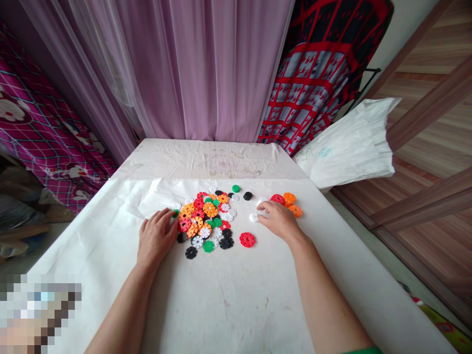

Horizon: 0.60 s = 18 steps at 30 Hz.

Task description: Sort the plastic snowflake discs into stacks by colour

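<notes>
A mixed pile of plastic snowflake discs in orange, red, white, green and black lies mid-table, with an orange disc near its top. My left hand rests at the pile's left edge, fingers extended over the cloth, a green disc by its fingertips. Right of the pile, my right hand has thumb and fingers closed at a white snowflake disc, partly hidden by the fingertips. Beyond that hand sit a red disc and two orange discs. Another red disc lies alone between the hands.
A white cover spreads over the table. At the right edge leans a white bag. Pink curtains hang behind, with a red-and-black patterned cloth beside them. The lower left corner is pixelated.
</notes>
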### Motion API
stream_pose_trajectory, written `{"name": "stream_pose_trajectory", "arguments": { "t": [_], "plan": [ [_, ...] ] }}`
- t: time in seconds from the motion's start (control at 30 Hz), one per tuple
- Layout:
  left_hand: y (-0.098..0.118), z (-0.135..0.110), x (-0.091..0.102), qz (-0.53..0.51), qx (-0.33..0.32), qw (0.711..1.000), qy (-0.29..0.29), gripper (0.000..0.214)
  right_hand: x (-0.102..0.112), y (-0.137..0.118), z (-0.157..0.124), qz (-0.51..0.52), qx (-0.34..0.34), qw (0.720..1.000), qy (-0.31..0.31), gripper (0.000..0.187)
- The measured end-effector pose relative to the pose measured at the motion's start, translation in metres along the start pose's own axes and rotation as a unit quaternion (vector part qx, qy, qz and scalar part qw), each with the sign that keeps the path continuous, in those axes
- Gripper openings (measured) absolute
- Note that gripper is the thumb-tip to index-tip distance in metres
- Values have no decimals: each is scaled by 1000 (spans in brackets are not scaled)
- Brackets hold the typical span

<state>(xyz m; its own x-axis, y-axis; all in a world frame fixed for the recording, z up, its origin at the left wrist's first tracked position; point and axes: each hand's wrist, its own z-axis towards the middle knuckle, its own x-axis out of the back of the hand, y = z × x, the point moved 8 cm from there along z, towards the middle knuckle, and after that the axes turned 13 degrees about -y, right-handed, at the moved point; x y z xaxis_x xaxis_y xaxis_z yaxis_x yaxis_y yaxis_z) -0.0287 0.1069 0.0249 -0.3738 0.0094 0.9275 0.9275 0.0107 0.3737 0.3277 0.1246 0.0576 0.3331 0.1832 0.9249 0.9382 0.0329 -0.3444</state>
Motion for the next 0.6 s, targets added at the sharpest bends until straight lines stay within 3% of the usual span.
{"name": "stream_pose_trajectory", "arguments": {
  "t": [0.23, 0.6],
  "plan": [
    [0, 0, 1, -2, -6, 1000, 7, 42, -9, -10, 1, -35, -2, 999, -22, 15],
    [0, 0, 1, -1, -1, 1000, 2, 43, -10, -5, 1, -38, 2, 999, -36, 13]
  ]
}}
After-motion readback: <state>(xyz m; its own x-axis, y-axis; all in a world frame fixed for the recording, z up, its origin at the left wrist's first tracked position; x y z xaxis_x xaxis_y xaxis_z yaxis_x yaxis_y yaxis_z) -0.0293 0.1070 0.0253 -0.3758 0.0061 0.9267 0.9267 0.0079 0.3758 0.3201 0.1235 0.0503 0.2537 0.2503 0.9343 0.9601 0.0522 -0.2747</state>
